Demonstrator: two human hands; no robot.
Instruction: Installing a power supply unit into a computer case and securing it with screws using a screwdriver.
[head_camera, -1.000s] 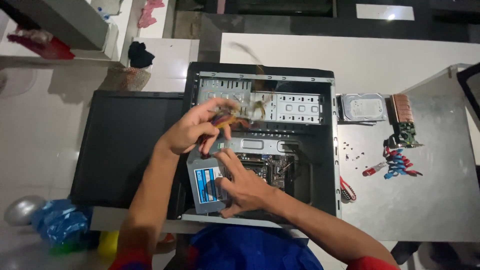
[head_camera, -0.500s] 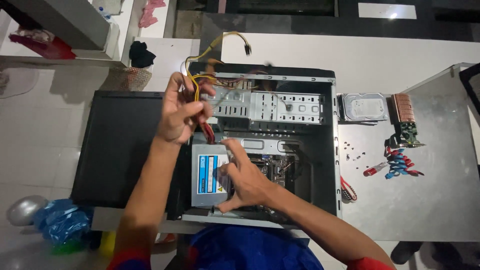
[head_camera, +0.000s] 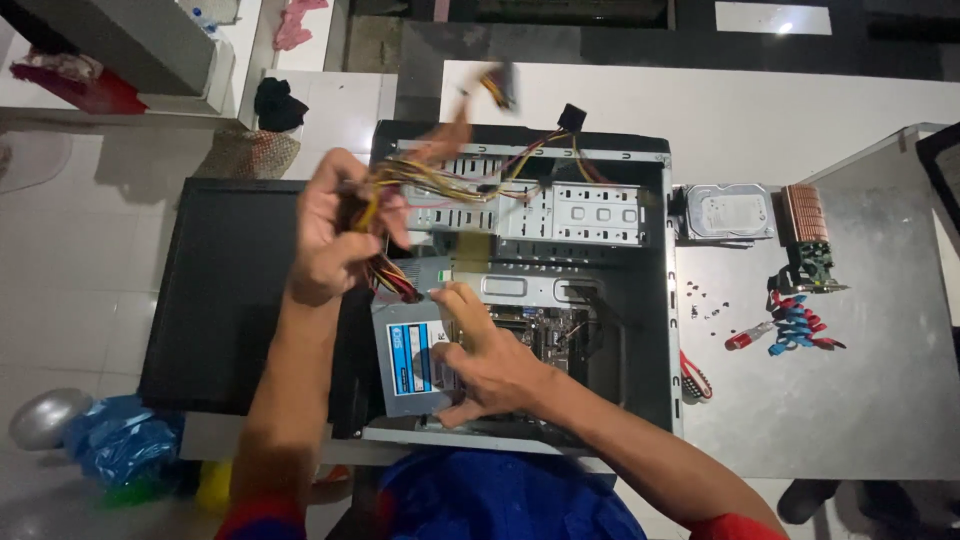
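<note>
Left hand (head_camera: 335, 235) clenches the cable bundle (head_camera: 450, 175) above the computer case (head_camera: 650, 300); right hand (head_camera: 480, 360) presses spread fingers on the power supply (head_camera: 410, 355) inside it.

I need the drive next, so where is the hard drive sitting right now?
In the head view the hard drive lies flat on the grey table, just right of the open computer case and left of the copper-finned card.

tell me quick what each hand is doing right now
Left hand: closed around a bundle of power supply cables, lifted above the open computer case.
Right hand: open, fingers spread, resting on the grey power supply unit.
</note>
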